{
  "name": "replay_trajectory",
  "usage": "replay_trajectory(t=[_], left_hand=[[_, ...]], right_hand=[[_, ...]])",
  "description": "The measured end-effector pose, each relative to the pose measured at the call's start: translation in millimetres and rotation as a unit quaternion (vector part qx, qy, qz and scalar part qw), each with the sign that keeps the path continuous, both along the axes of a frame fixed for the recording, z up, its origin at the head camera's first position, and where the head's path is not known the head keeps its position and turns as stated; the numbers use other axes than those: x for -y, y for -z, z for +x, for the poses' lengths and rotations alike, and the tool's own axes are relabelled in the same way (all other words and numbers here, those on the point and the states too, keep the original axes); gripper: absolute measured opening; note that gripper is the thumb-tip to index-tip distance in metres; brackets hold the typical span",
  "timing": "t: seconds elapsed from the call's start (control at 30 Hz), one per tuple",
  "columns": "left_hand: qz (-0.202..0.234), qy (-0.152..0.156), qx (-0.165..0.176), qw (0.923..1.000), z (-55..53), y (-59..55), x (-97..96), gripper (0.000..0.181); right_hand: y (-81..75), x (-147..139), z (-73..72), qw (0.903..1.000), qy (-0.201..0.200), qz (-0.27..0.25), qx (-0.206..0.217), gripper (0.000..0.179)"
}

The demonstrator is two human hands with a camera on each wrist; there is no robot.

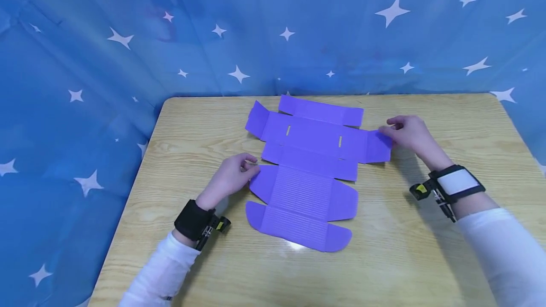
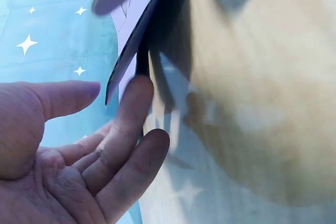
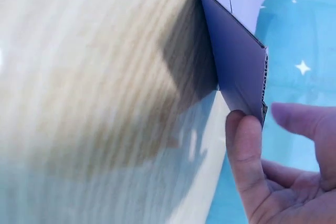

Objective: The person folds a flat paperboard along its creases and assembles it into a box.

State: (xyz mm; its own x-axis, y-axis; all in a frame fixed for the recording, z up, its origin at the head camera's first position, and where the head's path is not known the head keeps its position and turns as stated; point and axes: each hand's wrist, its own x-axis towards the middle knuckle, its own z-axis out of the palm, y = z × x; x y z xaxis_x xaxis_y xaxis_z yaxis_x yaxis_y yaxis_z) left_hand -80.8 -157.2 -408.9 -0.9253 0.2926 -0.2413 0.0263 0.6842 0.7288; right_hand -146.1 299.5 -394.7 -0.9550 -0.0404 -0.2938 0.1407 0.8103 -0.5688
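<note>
A flat purple cardboard box blank (image 1: 304, 188) lies unfolded on the wooden table, with creased panels, two narrow slots and rounded side flaps. At its left, my left hand (image 1: 234, 174) is beside a side flap; the left wrist view shows the thumb (image 2: 73, 97) just off the flap's edge and the fingers under it. On the far right, my right hand (image 1: 409, 131) is at a raised end flap (image 1: 378, 147). In the right wrist view, fingertips touch that flap's outer face while the thumb (image 3: 296, 119) stands slightly apart from its corrugated edge.
The light wooden table (image 1: 192, 122) extends around the cardboard. A blue curtain (image 1: 256, 27) with white stars hangs behind its far edge and down the left side. Another end flap (image 1: 258, 120) of the blank tilts upward at the far left.
</note>
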Motion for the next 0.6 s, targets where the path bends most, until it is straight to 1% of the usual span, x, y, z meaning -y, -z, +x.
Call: replay_trajectory(t=[0.07,0.13,0.23,0.3,0.33,0.4,0.47,0.6], left_hand=[[-0.01,-0.004,-0.012,0.9999,-6.0,-1.0,-0.2,0.041],[-0.011,-0.008,-0.013,0.9998,-12.6,-2.1,-1.5,0.045],[-0.014,-0.006,-0.014,0.9998,-23.2,-1.6,-5.7,0.049],[-0.018,-0.005,-0.013,0.9997,-29.7,-1.4,-9.6,0.05],[-0.021,-0.004,-0.015,0.9997,-32.8,-1.0,-11.7,0.05],[-0.025,-0.003,-0.017,0.9995,-37.9,-0.2,-16.0,0.05],[-0.026,-0.004,-0.02,0.9995,-41.7,1.0,-20.6,0.048],[-0.011,-0.008,-0.018,0.9997,-43.2,3.7,-29.7,0.044]], right_hand=[[1.0,-2,8.0,1.0,0.004,-0.003,0.0,0.076],[3.7,-5,17.6,0.9998,0.008,-0.019,0.007,0.081],[7.4,-7,31.3,0.9976,0.016,-0.062,0.024,0.081],[9.0,-6,37.8,0.9951,0.019,-0.091,0.033,0.08],[9.5,-5,40.1,0.9945,0.019,-0.097,0.035,0.079],[9.6,-3,42.4,0.9939,0.017,-0.103,0.035,0.078],[9.3,-1,41.9,0.9953,0.013,-0.093,0.027,0.075],[7.9,0,35.9,0.9976,0.008,-0.069,0.006,0.068]])
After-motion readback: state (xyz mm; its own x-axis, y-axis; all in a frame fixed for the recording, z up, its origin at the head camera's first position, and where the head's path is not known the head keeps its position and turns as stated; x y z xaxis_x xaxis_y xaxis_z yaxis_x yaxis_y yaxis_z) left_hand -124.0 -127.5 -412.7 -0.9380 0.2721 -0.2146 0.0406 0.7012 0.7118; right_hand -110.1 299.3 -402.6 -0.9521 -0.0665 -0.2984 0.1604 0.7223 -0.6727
